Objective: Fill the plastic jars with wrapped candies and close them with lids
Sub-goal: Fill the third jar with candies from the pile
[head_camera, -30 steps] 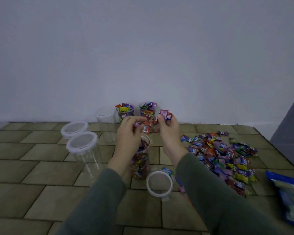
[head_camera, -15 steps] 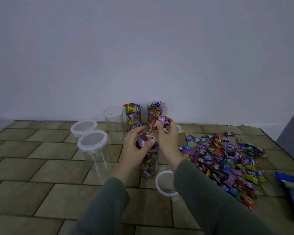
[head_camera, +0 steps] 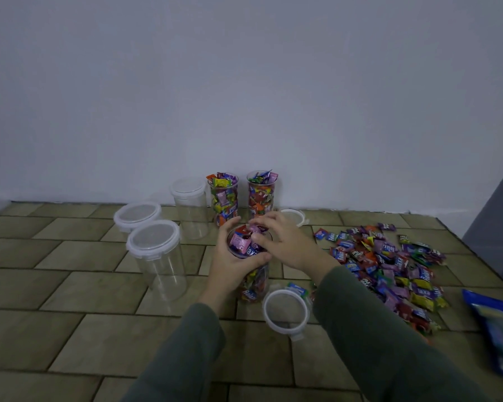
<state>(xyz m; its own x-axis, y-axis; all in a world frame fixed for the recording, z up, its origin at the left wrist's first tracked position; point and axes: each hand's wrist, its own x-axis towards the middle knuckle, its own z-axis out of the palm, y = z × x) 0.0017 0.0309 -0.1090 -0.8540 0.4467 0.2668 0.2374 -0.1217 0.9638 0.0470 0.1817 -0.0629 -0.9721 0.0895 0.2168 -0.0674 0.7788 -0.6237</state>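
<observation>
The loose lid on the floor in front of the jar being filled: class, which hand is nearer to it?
Left. The left hand grips the jar just behind the lid; the right hand is up at the jar's mouth, farther back.

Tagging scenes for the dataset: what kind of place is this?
Probably a plain room indoors, with the work done on the floor: tan tiled floor meeting a bare white wall, and loose candies and plastic jars set straight on the tiles. No furniture shows.
</observation>
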